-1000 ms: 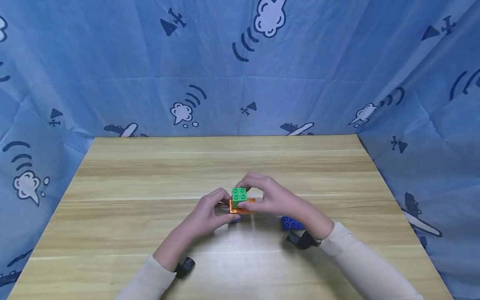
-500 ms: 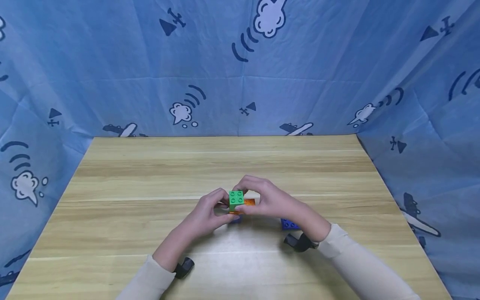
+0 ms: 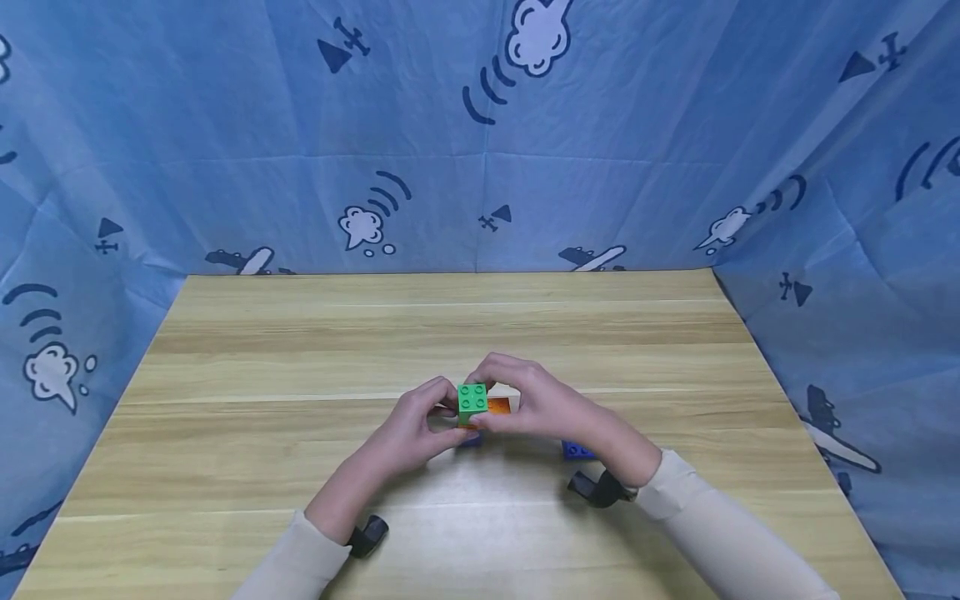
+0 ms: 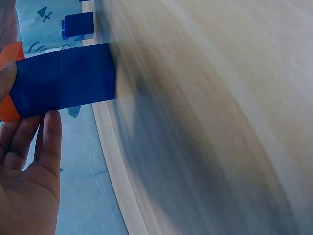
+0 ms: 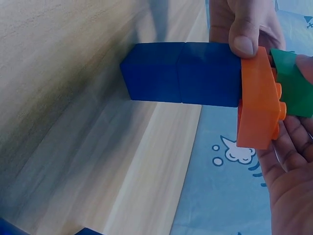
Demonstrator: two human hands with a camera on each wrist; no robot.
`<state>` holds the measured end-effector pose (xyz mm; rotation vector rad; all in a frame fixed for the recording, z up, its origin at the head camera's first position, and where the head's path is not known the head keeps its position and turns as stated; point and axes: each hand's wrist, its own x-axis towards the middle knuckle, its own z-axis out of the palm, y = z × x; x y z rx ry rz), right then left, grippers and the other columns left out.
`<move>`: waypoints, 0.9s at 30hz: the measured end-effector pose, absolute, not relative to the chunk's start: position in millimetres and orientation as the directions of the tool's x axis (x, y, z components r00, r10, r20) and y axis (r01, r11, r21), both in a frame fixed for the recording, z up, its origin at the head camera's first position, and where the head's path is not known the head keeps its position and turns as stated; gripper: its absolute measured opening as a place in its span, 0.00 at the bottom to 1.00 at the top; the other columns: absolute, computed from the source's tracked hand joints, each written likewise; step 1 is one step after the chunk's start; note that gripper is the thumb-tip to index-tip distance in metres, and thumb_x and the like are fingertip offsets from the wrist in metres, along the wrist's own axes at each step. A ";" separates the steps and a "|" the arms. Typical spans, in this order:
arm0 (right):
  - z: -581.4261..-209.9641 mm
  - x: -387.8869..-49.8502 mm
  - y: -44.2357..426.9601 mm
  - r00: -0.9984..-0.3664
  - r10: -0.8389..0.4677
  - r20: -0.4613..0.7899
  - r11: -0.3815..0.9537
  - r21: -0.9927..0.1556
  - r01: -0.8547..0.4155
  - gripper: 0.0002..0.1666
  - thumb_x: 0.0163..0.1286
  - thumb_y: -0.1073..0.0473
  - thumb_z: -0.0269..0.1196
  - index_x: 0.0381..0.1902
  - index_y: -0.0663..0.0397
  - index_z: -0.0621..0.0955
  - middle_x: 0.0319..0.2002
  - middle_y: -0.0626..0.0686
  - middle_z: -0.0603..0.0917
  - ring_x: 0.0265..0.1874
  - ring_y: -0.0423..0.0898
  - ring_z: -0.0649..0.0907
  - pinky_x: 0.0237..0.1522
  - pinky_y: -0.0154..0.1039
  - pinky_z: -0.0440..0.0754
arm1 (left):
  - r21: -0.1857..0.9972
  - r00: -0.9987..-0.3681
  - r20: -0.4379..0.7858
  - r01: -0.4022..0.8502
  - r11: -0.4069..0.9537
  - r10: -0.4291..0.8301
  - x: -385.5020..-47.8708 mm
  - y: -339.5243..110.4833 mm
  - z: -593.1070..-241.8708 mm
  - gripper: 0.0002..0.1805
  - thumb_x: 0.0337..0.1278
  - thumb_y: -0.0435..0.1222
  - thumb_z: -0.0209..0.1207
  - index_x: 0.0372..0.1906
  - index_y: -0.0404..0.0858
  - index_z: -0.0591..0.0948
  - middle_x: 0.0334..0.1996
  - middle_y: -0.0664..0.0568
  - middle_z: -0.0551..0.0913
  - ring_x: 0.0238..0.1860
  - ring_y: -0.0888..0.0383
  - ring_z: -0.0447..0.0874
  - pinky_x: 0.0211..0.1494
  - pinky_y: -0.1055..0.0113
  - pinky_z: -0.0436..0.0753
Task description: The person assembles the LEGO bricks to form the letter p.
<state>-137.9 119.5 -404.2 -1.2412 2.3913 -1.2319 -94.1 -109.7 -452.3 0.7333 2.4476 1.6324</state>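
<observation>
At mid-table a stack stands upright: two blue bricks (image 5: 183,73), one on the other, with an orange brick (image 5: 254,98) on top that juts out to the right. The left hand (image 3: 412,425) grips the stack near the orange brick, its thumb on the near side and fingers behind. Between thumb and fingers the right hand (image 3: 536,400) pinches a green brick (image 3: 472,398) over the left end of the orange one. Some orange studs show beside the green brick in the right wrist view; whether it is pressed fully down I cannot tell.
A separate blue brick (image 3: 577,450) lies on the wooden table (image 3: 300,350), partly hidden by the right forearm. Black wrist cameras sit on both wrists. A blue patterned cloth (image 3: 420,100) hangs behind the table and at its sides.
The right hand has brought the green brick slightly left and toward the person, over the orange brick's left end. In the last half second it barely moves. The left hand keeps its place.
</observation>
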 end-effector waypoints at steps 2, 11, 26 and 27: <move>-404.3 -137.3 119.5 -0.629 -0.748 0.209 0.302 -0.737 -0.604 0.18 0.64 0.57 0.76 0.51 0.49 0.85 0.46 0.44 0.85 0.46 0.36 0.82 0.50 0.38 0.88 | 0.892 -0.877 0.172 0.332 0.308 0.449 -94.1 -109.7 -452.3 0.14 0.57 0.29 0.74 0.42 0.38 0.79 0.43 0.49 0.84 0.50 0.54 0.88 0.58 0.62 0.91; -402.4 -135.2 119.1 -0.624 -0.752 0.212 0.301 -0.732 -0.611 0.17 0.66 0.57 0.75 0.51 0.49 0.85 0.46 0.45 0.86 0.45 0.37 0.82 0.51 0.42 0.88 | 0.892 -0.878 0.178 0.335 0.305 0.444 -93.5 -110.4 -450.8 0.14 0.57 0.29 0.74 0.41 0.38 0.79 0.44 0.50 0.84 0.49 0.56 0.87 0.58 0.63 0.91; -405.3 -132.5 119.9 -0.609 -0.753 0.251 0.287 -0.707 -0.646 0.17 0.65 0.59 0.76 0.50 0.50 0.84 0.43 0.44 0.85 0.44 0.36 0.82 0.50 0.40 0.88 | 0.890 -0.875 0.185 0.342 0.302 0.446 -94.0 -109.7 -456.0 0.14 0.57 0.29 0.73 0.42 0.38 0.79 0.44 0.49 0.84 0.50 0.54 0.88 0.58 0.59 0.91; -405.5 -132.6 120.0 -0.610 -0.753 0.248 0.290 -0.707 -0.645 0.17 0.65 0.58 0.76 0.50 0.50 0.84 0.43 0.43 0.85 0.44 0.36 0.82 0.51 0.39 0.88 | 0.889 -0.875 0.186 0.343 0.302 0.446 -94.1 -109.7 -455.8 0.14 0.57 0.29 0.73 0.42 0.38 0.79 0.44 0.49 0.84 0.50 0.54 0.88 0.58 0.59 0.91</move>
